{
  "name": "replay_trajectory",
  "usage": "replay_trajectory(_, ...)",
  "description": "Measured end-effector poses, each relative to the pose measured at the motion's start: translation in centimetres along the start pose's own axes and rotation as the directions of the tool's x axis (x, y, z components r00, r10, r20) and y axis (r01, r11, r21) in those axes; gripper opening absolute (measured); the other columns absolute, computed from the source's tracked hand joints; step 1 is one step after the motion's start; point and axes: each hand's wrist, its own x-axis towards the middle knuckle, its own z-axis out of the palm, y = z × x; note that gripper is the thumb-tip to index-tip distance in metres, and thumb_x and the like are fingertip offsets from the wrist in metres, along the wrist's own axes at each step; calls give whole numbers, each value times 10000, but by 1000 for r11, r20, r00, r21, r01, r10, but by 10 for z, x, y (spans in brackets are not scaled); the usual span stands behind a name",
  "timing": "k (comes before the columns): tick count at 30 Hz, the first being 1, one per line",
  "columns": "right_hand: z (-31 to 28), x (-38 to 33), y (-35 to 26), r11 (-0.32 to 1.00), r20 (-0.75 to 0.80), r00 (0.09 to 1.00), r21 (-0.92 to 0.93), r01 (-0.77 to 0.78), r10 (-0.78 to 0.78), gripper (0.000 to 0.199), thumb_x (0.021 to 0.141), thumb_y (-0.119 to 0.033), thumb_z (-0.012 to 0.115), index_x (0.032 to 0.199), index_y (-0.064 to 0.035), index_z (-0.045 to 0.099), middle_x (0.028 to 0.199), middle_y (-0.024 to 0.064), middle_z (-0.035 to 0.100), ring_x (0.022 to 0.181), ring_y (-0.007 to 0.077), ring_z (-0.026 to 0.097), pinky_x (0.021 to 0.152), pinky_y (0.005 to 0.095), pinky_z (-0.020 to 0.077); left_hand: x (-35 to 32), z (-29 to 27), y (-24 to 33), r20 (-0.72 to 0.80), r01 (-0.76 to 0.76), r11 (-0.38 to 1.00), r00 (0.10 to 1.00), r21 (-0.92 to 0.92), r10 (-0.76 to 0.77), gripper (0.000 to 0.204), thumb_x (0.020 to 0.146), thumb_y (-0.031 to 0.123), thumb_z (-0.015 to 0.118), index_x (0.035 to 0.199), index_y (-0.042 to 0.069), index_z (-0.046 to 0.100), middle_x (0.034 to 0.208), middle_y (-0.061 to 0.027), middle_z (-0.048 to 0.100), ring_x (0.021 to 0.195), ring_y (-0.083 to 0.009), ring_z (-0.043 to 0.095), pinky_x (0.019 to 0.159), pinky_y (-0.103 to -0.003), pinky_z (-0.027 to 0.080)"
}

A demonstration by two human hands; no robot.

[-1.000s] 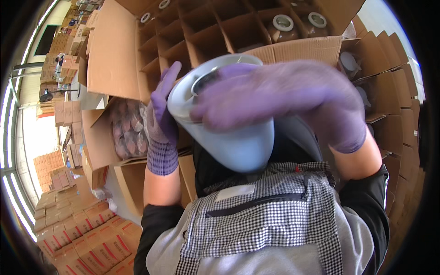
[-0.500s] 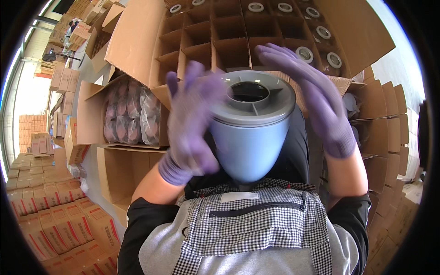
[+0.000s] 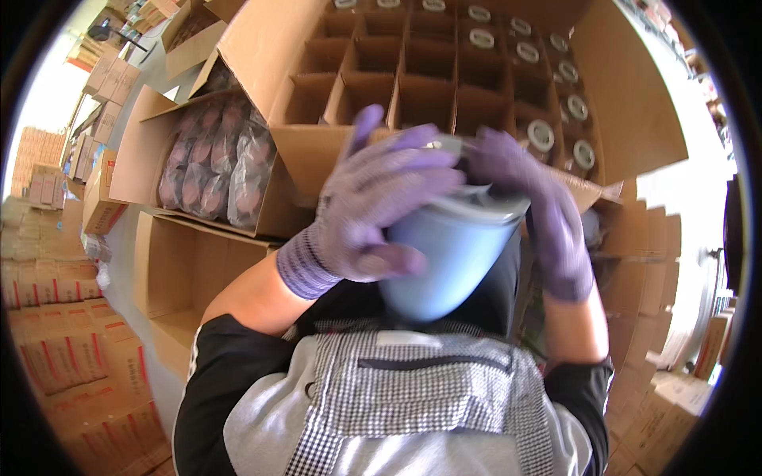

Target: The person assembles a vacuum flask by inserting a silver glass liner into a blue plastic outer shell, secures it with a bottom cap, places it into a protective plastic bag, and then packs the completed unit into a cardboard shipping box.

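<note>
Both gloved hands, left (image 3: 373, 206) and right (image 3: 532, 206), clasp a pale blue pot (image 3: 448, 254) between them before a divided carton (image 3: 444, 71).

I see an open divided carton (image 3: 444, 71) ahead, a box of clear-wrapped packs (image 3: 210, 163) at its left edge, and red-striped cartons (image 3: 55, 349) stacked far left.

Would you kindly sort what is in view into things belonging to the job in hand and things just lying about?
In hand:
pale blue container
left hand
right hand
divided carton

Lying about:
bagged lids box
open side box
stacked cartons
</note>
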Motion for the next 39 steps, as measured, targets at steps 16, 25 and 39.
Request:
replay_trajectory(16, 45, -16, 61, 705, -308, 925, 707, 66, 222, 554, 1110, -439, 374, 1367, 32, 509, 1343, 193, 568, 1301, 282, 550, 1174, 395, 383, 34, 7, 40, 17, -30, 999, 999, 31, 30, 827, 894, 789, 553, 1214, 45, 722, 1310, -195, 669, 1318, -411, 578, 1223, -562, 276)
replay_trajectory(25, 20, -23, 38, 960, -251, 968, 266, 87, -18, 487, 1002, -405, 584, 1232, 23, 605, 1298, 226, 566, 1208, 336, 577, 1101, 437, 425, 28, -4, 35, 57, 115, 993, 992, -34, -113, 853, 909, 722, 585, 1309, -27, 661, 1429, -276, 584, 1411, -432, 488, 1228, -553, 253)
replay_trajectory(39, 31, -27, 85, 842, -304, 952, 520, 143, 25, 467, 1003, -270, 608, 1311, 75, 539, 1352, 213, 556, 1352, 358, 518, 1162, 447, 390, 33, 30, 63, 33, 9, 974, 999, 228, -17, 788, 827, 625, 740, 1306, 1, 693, 1350, -216, 652, 1327, -401, 579, 1204, -560, 339)
